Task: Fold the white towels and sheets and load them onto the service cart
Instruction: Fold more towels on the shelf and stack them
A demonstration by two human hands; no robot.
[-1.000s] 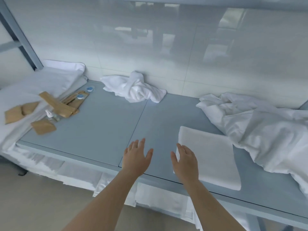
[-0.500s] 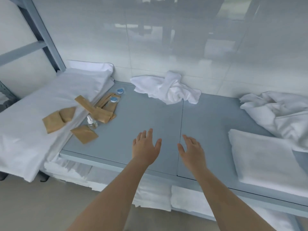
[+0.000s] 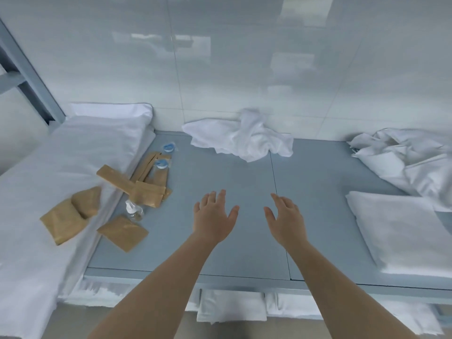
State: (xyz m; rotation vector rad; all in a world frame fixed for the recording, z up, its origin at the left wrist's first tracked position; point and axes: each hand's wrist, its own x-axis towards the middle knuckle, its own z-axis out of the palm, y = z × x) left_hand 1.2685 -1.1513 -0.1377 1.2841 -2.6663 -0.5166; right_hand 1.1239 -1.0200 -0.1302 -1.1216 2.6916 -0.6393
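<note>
Grey desk [image 3: 244, 253] against glossy wall | left hand [image 3: 213, 220], right hand [image 3: 286, 221]: fingers spread, holding nothing | crumpled towel [image 3: 241, 139] beyond fingertips | folded towel [image 3: 401, 231] right of right fingers

— What runs off the edge to the right of the hands?
— The folded towel [image 3: 401, 231] and the crumpled sheet [image 3: 406, 160] beyond it; both are cut off there.
— And to the left?
— The flat sheet [image 3: 49, 167] runs out of view. The small bottle [image 3: 134, 209] beside the brown packets [image 3: 122, 231] is too blurred to read.
</note>
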